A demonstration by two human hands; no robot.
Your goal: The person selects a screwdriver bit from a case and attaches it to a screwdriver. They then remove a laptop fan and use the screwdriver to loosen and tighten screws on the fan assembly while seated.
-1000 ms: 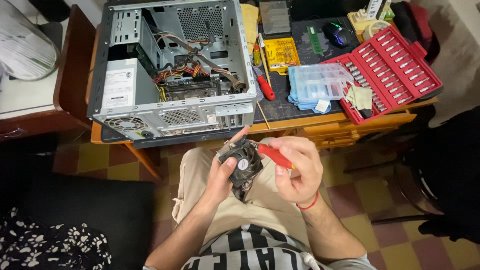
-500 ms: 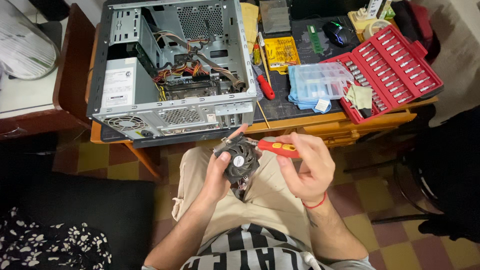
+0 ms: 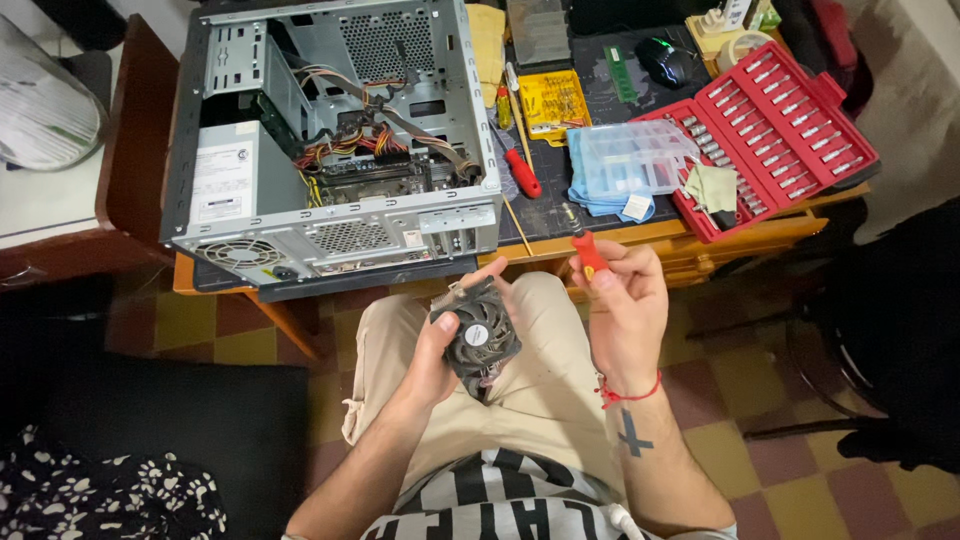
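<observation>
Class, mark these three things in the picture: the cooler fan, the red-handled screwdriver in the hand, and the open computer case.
cooler fan point(image 3: 477, 335), head view, on the round hub of the fan.
red-handled screwdriver point(image 3: 590, 256), head view, on the red handle.
open computer case point(image 3: 330, 150), head view, on the cables inside.

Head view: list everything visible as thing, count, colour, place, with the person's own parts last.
computer case: 1, grey, open, on the desk at left
cooler fan: 1, black, in the left hand over the lap
small screwdriver: 1, red handle, in the right hand
second screwdriver: 1, red handle, on the desk beside the case
bit box: 1, yellow, on the desk
parts organiser: 1, clear plastic, on a blue cloth
socket set case: 1, red, open, at right
mouse: 1, black, far edge of the desk
left hand: 1, fingers around the fan
right hand: 1, red wrist cord
</observation>
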